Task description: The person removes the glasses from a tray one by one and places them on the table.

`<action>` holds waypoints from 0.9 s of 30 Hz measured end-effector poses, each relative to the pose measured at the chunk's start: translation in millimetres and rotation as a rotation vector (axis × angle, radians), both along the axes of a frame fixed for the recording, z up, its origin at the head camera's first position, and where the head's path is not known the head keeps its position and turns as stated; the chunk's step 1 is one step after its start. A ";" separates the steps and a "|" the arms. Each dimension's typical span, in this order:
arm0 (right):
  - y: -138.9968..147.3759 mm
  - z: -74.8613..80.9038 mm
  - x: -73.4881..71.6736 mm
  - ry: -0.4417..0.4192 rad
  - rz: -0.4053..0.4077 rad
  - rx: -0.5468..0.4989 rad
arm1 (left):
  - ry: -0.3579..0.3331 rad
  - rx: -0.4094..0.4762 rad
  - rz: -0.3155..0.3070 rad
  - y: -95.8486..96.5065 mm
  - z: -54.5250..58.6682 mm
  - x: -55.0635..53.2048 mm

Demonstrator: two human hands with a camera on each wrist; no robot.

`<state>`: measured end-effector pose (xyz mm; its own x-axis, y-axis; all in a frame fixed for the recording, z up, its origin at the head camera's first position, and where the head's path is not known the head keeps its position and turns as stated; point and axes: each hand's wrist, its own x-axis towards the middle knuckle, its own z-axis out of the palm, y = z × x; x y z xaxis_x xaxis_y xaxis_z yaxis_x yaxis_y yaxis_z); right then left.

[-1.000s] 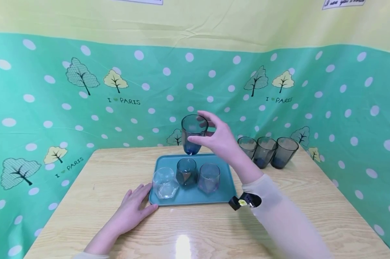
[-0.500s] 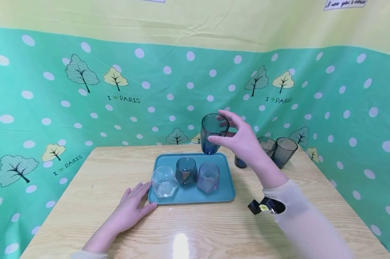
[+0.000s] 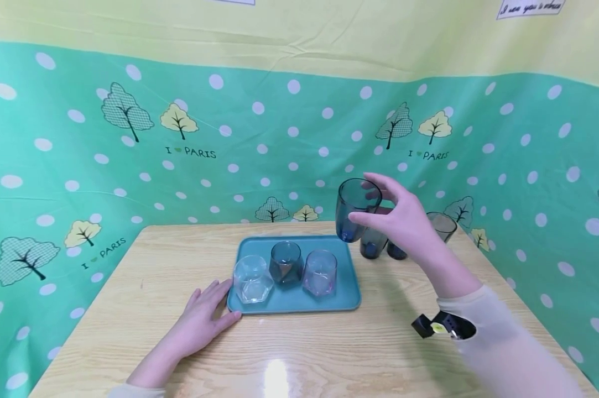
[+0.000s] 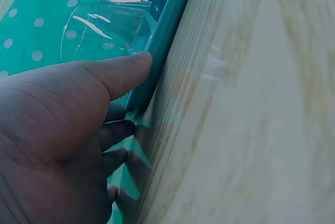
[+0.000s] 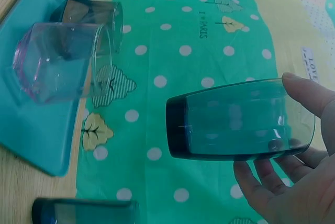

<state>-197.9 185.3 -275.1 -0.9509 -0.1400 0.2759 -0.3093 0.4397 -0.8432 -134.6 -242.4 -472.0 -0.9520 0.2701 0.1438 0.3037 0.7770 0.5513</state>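
Observation:
My right hand [image 3: 404, 218] holds a tall blue-grey glass tumbler [image 3: 350, 221] upright in the air, just past the tray's back right corner. In the right wrist view, thumb and fingers grip the tumbler [image 5: 225, 124] near its rim, and nothing is inside it. My left hand [image 3: 202, 319] rests at the front left corner of the blue tray [image 3: 294, 307], its thumb touching the rim and its fingers extended along the side. On the tray stand a clear faceted glass [image 3: 253, 281], a dark grey one [image 3: 286, 264] and a pinkish one [image 3: 321, 273].
Behind and below my right hand, more smoky tumblers stand in a row: one [image 3: 373, 244] beside the tray, another [image 3: 396, 251] partly hidden, a third [image 3: 442, 223] half covered by my arm. A patterned green cloth [image 3: 219, 182] borders the wooden table [image 3: 180, 260].
My right hand has carried the tumbler rightward from above the tray's back edge to near the tumbler row. My left hand stays at the tray corner, and the glasses on the tray have not moved.

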 end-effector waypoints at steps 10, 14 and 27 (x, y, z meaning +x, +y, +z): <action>34.7 -0.4 7.8 -0.026 -0.049 0.040 | -0.004 0.000 -0.003 0.1 2.4 0.4; 49.1 -1.6 12.0 -0.036 -0.081 0.069 | -0.009 0.000 -0.004 0.1 2.8 0.5; 96.4 -11.2 19.6 -0.086 -0.191 0.110 | -0.003 0.005 -0.007 0.1 3.3 0.4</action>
<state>-178.2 281.6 -286.3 -0.9824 0.0203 0.1859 -0.1408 0.5743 -0.8065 -134.3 -242.3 -468.7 -0.9506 0.2758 0.1425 0.3074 0.7721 0.5562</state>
